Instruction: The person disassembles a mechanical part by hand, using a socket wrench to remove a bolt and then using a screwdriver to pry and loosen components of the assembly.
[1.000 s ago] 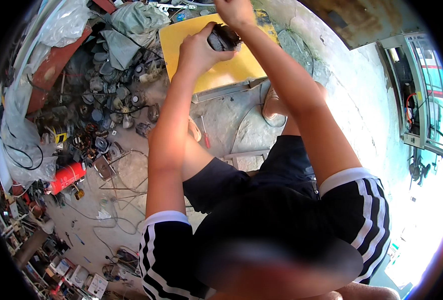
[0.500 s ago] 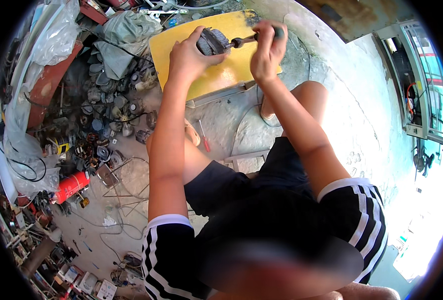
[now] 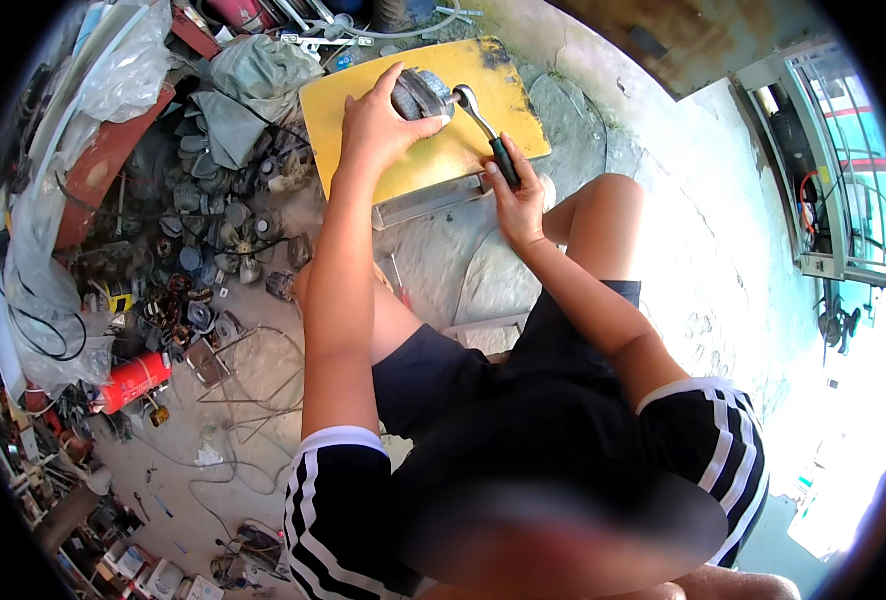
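Note:
My left hand (image 3: 383,125) grips a grey, ribbed, rounded metal part (image 3: 422,95) from its left side, with the thumb along its near edge. It looks like a small motor housing. My right hand (image 3: 520,198) is closed round the dark green and black handle of a ratchet wrench (image 3: 476,115). The wrench slants from its handle up and left, its chrome head at the right end of the metal part. Under both lies a yellow board (image 3: 363,95) with a worn, blackened far right corner.
Piled motor parts (image 3: 198,225) and a grey-green cloth (image 3: 253,80) crowd the left. A red cylinder (image 3: 136,382) and loose cables lie nearer on the floor. A screwdriver (image 3: 399,280) is by my left leg. A metal-framed cabinet (image 3: 813,160) stands at the right.
My right hand has swung the wrench handle down toward me, from beside the board's far edge to its near right corner. My left hand keeps its hold on the metal part.

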Demonstrator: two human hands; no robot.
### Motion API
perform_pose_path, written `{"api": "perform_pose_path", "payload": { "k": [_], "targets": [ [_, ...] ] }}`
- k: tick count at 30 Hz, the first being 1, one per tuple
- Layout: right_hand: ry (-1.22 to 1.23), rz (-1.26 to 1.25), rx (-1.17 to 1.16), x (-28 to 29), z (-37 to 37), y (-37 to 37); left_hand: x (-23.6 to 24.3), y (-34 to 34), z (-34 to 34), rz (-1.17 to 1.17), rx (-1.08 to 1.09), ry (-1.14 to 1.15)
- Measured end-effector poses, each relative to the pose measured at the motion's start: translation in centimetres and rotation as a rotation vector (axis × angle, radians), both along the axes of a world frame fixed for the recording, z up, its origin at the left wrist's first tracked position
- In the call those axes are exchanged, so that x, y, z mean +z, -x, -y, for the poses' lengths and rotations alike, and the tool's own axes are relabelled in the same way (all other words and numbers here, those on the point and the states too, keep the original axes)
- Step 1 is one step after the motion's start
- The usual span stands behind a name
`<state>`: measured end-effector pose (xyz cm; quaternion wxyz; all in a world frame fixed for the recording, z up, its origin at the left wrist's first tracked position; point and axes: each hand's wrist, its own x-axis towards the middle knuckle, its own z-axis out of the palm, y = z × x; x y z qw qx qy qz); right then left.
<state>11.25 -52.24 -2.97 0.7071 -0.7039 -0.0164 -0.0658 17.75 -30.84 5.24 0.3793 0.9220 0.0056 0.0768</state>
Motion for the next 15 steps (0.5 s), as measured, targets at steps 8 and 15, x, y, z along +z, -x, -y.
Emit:
{"api": "perform_pose_path", "payload": {
  "k": [8, 15],
  "targets": [
    [-0.073, 0.138, -0.049, 0.0, 4.2, -1.2, -1.0, -0.2, 0.2, 0.030, 0.072, 0.082],
    [0.162, 0.002, -0.057, 4.2, 6.4, -1.1, -0.5, 0.5, -1.9, -0.143, -0.019, 0.336]
  ]
}}
